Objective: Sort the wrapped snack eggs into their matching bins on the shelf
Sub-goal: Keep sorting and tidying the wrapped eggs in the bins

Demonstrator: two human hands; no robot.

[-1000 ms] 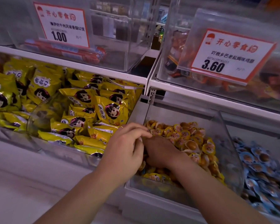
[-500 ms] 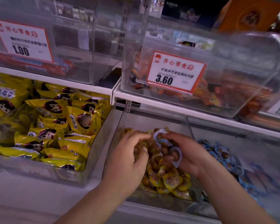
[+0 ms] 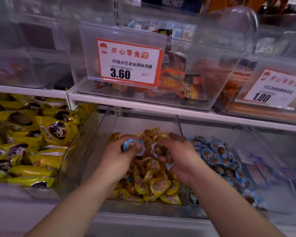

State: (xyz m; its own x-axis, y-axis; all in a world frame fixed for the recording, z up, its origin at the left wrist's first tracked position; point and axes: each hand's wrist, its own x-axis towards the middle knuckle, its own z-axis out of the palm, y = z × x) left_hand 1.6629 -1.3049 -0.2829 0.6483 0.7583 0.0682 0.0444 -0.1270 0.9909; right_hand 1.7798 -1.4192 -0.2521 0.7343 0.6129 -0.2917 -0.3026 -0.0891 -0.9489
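Pinched in the left hand (image 3: 120, 156) is one blue egg (image 3: 133, 146); the right hand (image 3: 176, 154) curls around several more eggs (image 3: 158, 148), both above the yellow-egg bin (image 3: 99, 134). Beside it to the right lies the blue-egg bin (image 3: 243, 134).

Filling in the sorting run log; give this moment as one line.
left hand: holds blue-wrapped egg | right hand: holds blue-wrapped eggs | over: yellow-egg bin | target: blue-egg bin right

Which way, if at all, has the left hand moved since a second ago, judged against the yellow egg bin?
Yes. The left hand, pinching a blue-wrapped egg, has moved from the left wall of the yellow egg bin rightward, over the pile.
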